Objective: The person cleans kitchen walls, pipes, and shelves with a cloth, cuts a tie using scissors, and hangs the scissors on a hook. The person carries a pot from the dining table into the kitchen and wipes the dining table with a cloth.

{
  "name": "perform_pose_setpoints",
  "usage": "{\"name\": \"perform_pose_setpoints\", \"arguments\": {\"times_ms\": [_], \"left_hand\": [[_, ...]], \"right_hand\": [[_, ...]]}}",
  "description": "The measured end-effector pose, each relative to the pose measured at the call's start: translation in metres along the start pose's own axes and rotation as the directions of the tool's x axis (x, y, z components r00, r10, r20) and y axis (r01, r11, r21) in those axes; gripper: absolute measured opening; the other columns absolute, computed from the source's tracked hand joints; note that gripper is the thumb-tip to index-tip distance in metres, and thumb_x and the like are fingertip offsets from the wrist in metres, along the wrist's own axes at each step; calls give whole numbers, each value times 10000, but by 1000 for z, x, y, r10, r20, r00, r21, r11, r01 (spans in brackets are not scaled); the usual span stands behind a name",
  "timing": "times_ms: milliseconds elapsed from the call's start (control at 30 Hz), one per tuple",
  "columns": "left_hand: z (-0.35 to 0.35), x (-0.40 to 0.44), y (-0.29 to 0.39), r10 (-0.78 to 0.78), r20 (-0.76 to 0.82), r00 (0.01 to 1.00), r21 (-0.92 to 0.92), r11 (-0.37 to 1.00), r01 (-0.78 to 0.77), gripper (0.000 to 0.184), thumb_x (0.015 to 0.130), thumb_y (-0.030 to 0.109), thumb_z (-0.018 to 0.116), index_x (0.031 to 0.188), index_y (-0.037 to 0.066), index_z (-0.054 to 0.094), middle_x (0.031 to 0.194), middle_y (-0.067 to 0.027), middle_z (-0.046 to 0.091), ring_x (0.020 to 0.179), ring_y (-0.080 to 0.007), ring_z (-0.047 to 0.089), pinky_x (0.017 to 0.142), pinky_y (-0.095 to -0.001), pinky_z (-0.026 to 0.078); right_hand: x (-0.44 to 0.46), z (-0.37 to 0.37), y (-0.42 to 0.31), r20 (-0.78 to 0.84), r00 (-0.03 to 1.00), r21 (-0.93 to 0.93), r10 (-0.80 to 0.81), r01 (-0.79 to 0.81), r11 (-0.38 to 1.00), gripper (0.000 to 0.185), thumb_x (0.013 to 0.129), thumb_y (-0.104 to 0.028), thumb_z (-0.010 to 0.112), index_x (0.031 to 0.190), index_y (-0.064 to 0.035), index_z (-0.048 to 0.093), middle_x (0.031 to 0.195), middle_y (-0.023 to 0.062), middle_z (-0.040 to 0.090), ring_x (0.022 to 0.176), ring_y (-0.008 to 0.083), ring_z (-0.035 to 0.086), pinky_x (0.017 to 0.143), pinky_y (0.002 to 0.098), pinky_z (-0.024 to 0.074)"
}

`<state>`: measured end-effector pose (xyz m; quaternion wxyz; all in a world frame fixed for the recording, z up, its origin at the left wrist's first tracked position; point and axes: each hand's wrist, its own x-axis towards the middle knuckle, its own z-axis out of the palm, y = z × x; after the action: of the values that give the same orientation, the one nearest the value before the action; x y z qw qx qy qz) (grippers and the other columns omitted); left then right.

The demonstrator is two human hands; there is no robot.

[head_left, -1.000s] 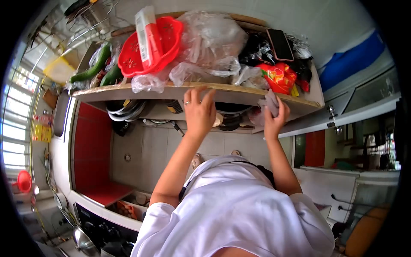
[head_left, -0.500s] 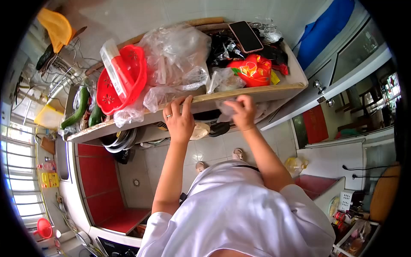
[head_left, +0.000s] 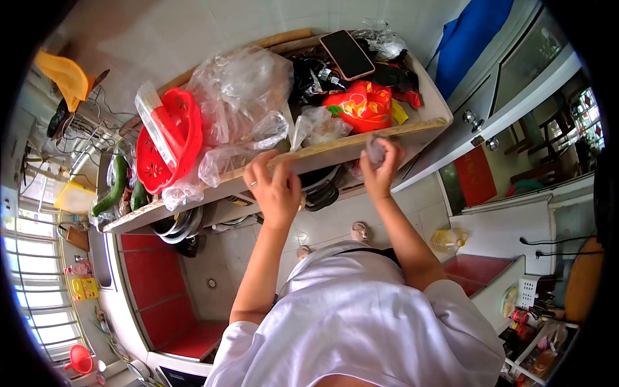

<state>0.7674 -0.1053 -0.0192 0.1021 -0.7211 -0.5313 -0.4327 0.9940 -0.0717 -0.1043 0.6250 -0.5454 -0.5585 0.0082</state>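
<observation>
My left hand is at the front edge of the shelf, fingers bent and apart, slightly blurred, with nothing in it. A ring shows on one finger. My right hand is farther right at the same edge, its fingers closed around a small, crumpled greyish plastic bag. On the shelf beyond my hands lie clear plastic bags, a smaller clear bag, a red and orange packet and a phone. A red plastic basket holding a white-and-red packet stands left of the bags.
Cucumbers lie at the shelf's left end. Pans and lids sit below it. A white door stands at the right, near a blue cloth. An oil jug is on the floor.
My right hand has turned upward and the plastic that hung beside it is now bunched in its fingers. My left hand has come off the shelf edge slightly. The view has shifted a little.
</observation>
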Motion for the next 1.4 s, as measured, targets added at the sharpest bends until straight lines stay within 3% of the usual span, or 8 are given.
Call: {"name": "perform_pose_setpoints", "arguments": {"times_ms": [200, 367, 433, 533, 667, 800, 1067, 1400], "left_hand": [[22, 50, 34, 265, 169, 949, -224, 948, -225, 289, 671, -26, 653, 931, 98, 667, 1031, -75, 577, 933, -298, 514, 799, -403, 434], [57, 69, 54, 319, 148, 936, -304, 915, -264, 242, 696, -12, 650, 917, 84, 674, 903, -77, 590, 860, -300, 545, 705, -388, 471], [73, 66, 68, 325, 193, 926, -330, 910, -251, 249, 678, -12, 644, 905, 87, 663, 918, -74, 585, 870, -297, 543, 720, -397, 472], [96, 72, 94, 374, 247, 894, -370, 889, -270, 263, 661, -6, 639, 909, 81, 653, 928, -77, 574, 885, -294, 540, 750, -403, 477], [129, 76, 117, 427, 235, 873, -422, 854, -304, 288, 682, 33, 660, 964, 86, 652, 937, -85, 568, 920, -296, 535, 790, -395, 480], [151, 82, 131, 449, 326, 832, -389, 866, -316, 406, 734, 135, 707, 1129, 107, 616, 982, -102, 593, 927, -319, 566, 780, -411, 497], [152, 74, 134, 241, 506, 828, -172, 969, -177, 482, 781, 345, 701, 1182, 98, 596, 955, -123, 625, 906, -317, 628, 738, -413, 526], [155, 81, 144, 44, 540, 841, -211, 974, 84, 308, 833, 324, 648, 1022, 81, 660, 926, -105, 610, 861, -313, 611, 710, -411, 513]], "right_hand": [[17, -34, 34, 173, 980, -43, -98, 107, 993, 445, 673, -47, 717, 1098, -122, 612, 1129, 134, 446, 1052, 327, 479, 920, 415, 409], [59, -53, 91, -228, 965, -153, 128, -165, 974, 371, 820, -113, 693, 1162, -46, 565, 1169, 144, 462, 1068, 272, 482, 912, 377, 417], [75, -53, 103, -456, 823, 90, 338, -335, 938, 373, 878, -188, 658, 1184, -22, 524, 1152, 180, 480, 1103, 320, 451, 946, 428, 380], [64, -54, 87, -303, 945, -85, 126, -159, 984, 363, 862, -136, 655, 1191, -48, 528, 1148, 169, 459, 1096, 311, 440, 935, 408, 378], [58, -67, 96, -126, 990, 45, 64, -58, 997, 356, 841, -83, 655, 1180, -78, 546, 1123, 125, 441, 1046, 279, 463, 900, 356, 395], [89, -97, 122, -162, 958, 185, 238, -208, 960, 341, 906, -169, 621, 1191, -16, 515, 1106, 124, 484, 1014, 251, 493, 899, 354, 411], [188, -150, 168, -130, 875, 323, 467, -408, 854, 704, 935, -380, 586, 1440, 7, 286, 1414, 182, 388, 1279, 279, 399, 1072, 356, 298], [206, -170, 183, -284, 641, 614, 713, -450, 648, 609, 935, -165, 599, 1447, -50, 290, 1337, 133, 465, 1158, 230, 499, 1006, 354, 392]]}}
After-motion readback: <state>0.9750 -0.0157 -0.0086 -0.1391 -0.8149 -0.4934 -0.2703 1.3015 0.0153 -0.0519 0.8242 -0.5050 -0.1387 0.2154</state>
